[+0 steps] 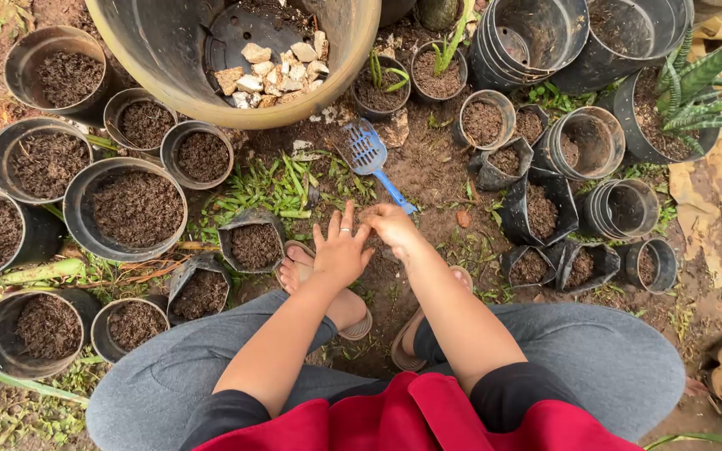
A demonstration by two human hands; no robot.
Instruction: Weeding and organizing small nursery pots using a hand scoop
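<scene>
Hands of a squatting person meet over bare soil, seen from the head camera looking straight down. The left hand (340,250) is spread flat, fingers wide apart, a ring on 1 finger, hovering above the person's own sandalled foot (327,292). The right hand (390,225) is curled with fingertips bunched together; it seems to pinch something small, but what it is cannot be made out. Just beyond the right hand lies a blue slotted scoop (369,154) on the dirt, its handle pointing toward that hand, close to it but apart from it.

Near the left hand sits a small black grow bag (254,242) filled with dark soil. Further left stand several round black pots (134,209), all filled with the same dark mix. Above, a large tan pot (236,100) holds pale stone chunks (273,67) on a black disc. To the right are more soft black bags (536,213), stacked pots with nothing in them (620,209) and a striped green plant (699,92). Grey trousers and a red garment fill the bottom edge.
</scene>
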